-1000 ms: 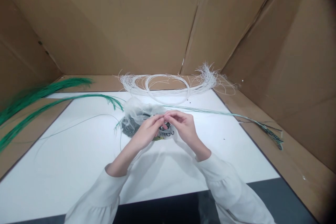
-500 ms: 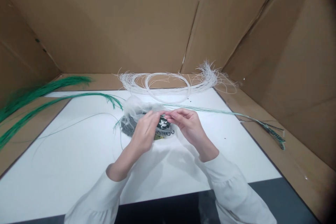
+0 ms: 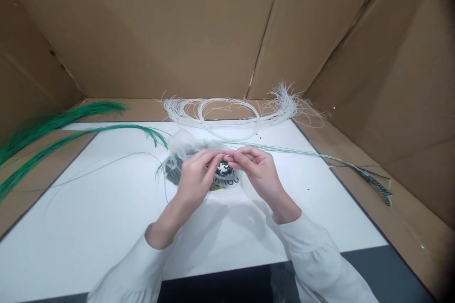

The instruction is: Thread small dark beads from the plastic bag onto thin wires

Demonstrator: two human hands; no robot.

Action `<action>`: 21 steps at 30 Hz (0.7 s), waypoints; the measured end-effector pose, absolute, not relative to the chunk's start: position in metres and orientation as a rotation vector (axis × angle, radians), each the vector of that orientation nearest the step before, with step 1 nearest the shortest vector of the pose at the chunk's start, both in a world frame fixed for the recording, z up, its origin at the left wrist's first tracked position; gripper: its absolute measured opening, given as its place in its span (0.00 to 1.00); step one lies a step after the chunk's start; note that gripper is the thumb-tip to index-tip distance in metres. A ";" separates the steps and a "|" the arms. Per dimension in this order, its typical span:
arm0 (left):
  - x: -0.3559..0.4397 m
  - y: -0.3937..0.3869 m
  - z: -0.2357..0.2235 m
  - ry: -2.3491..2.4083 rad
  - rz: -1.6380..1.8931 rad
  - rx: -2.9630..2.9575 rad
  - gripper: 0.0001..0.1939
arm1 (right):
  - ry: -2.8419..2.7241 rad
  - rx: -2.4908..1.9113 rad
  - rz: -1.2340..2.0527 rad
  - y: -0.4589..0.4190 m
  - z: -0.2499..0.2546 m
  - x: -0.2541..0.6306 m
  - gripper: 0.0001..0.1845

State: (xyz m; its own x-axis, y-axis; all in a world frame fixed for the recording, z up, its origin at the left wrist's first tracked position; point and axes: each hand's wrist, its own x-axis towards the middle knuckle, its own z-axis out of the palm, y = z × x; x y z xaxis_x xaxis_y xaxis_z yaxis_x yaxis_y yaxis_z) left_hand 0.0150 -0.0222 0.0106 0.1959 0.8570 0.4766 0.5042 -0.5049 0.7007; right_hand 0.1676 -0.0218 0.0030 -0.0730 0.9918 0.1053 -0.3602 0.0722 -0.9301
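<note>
My left hand [image 3: 197,173] and my right hand [image 3: 259,168] meet fingertip to fingertip over a clear plastic bag [image 3: 180,147] with dark lettering. Both pinch a thin pale strand [image 3: 228,155], of which only a short bit shows between the fingers. Under the fingertips, inside the bag's opening, lie small black and white pieces [image 3: 224,168] that look like beads. Dark contents fill the bag's left side, and a little yellow shows at its bottom. Thin green strands [image 3: 291,150] pass behind my right hand and run off to the right.
Two bundles of green strands [image 3: 81,130] lie at the left. A coil of white strands [image 3: 177,111] rests along the back. Dark, patterned strand ends [image 3: 378,187] hang over the white board's [image 3: 117,227] right edge. Cardboard walls [image 3: 170,28] enclose the back and sides.
My left thumb and fingers have parted slightly from one another behind the tips, and the fingertips stay together over the bag. The whole view has shifted a little.
</note>
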 end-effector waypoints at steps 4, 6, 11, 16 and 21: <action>0.016 -0.020 0.005 1.340 1.323 2.095 0.11 | -1.032 -0.869 1.309 -0.024 0.005 0.164 0.08; 0.015 -0.019 0.003 1.402 1.371 2.058 0.11 | -1.029 -0.891 1.240 -0.026 0.006 0.161 0.08; 0.014 -0.020 0.004 1.465 1.362 1.993 0.11 | -1.119 -0.910 1.087 -0.030 0.002 0.155 0.07; 0.015 -0.019 0.005 1.463 1.330 2.045 0.11 | -1.229 -0.943 1.017 -0.033 -0.004 0.152 0.06; 0.016 -0.020 0.006 1.471 1.307 2.021 0.12 | -1.238 -0.945 1.018 -0.032 -0.002 0.153 0.05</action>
State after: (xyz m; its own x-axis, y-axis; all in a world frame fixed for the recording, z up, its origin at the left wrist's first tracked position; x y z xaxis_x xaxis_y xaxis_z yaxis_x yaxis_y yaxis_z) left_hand 0.0162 -0.0199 0.0058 0.0517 0.8743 0.4825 0.5822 -0.4190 0.6968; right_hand 0.1529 -0.0325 -0.0022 0.0461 0.9587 0.2806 -0.0900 0.2837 -0.9547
